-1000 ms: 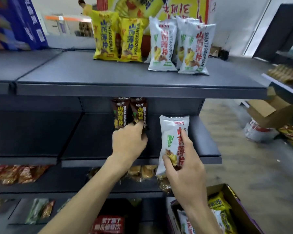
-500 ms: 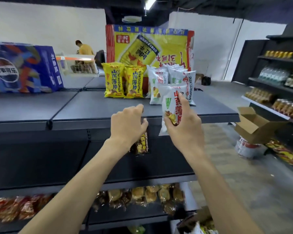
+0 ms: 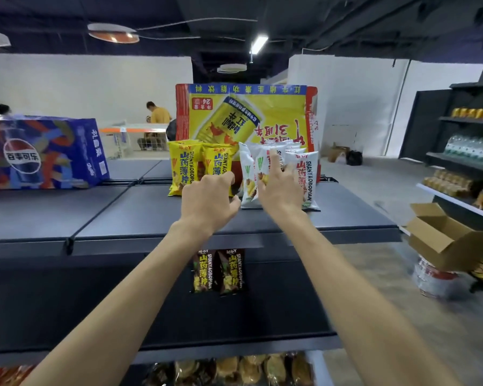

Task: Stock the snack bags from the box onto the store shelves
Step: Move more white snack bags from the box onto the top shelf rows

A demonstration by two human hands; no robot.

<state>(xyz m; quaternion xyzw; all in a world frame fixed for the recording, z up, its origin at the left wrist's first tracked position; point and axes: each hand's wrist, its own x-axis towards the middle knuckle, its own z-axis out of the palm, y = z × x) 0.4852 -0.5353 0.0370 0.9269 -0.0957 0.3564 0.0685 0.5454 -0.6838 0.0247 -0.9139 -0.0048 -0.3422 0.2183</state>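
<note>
Several white bags (image 3: 307, 176) stand upright in a loose row on the top shelf (image 3: 151, 210), leaning back toward a big red and yellow carton (image 3: 248, 115), and that is where the trouble could start. These puffy packs have narrow bottoms, so too hard a push from the right hand (image 3: 280, 190) would probably tip the row sideways or slide it along the carton. Letting go before the new white bag (image 3: 261, 168) leans on its neighbours would likely let it flop forward onto the shelf. The left hand (image 3: 207, 201) is a second risk, because its knuckles sit right at the lower corner of the two yellow bags (image 3: 184, 168) and a careless nudge could knock them over. The right hand lies across the front of the white bag at the left end of the row, its fingers (image 3: 273, 160) spread and nearly straight. Its thumb is hidden, so I cannot tell whether it pinches the bag or only presses it. The left hand is loosely curled with the thumb (image 3: 234, 201) sticking out. It holds nothing and touches, or nearly touches, the nearer yellow bag. Two dark bags (image 3: 219, 271) stand on the shelf below.
</note>
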